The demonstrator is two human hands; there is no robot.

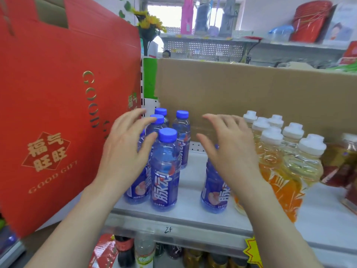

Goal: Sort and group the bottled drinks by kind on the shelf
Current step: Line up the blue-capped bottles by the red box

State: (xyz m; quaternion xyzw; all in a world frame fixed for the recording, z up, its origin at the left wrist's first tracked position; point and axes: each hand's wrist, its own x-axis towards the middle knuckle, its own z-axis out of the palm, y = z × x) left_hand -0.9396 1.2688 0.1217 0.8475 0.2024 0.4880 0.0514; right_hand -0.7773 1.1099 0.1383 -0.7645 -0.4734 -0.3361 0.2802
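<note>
Several blue bottles with blue caps [165, 167] stand grouped on the white shelf [189, 207] at the left. One more blue bottle [213, 192] stands apart to the right, partly hidden behind my right hand [229, 151]. Several yellow-orange bottles with white caps [301, 161] are grouped on the right. My left hand [126, 149] hovers open in front of the blue group, fingers spread near the caps. Over the lone blue bottle my right hand is open too and holds nothing.
A big red gift box [58, 105] fills the left side next to the blue group. A brown cardboard box [251, 97] forms the back wall. Dark red jars [342, 165] stand at the far right. More bottles [144, 250] sit on the lower shelf.
</note>
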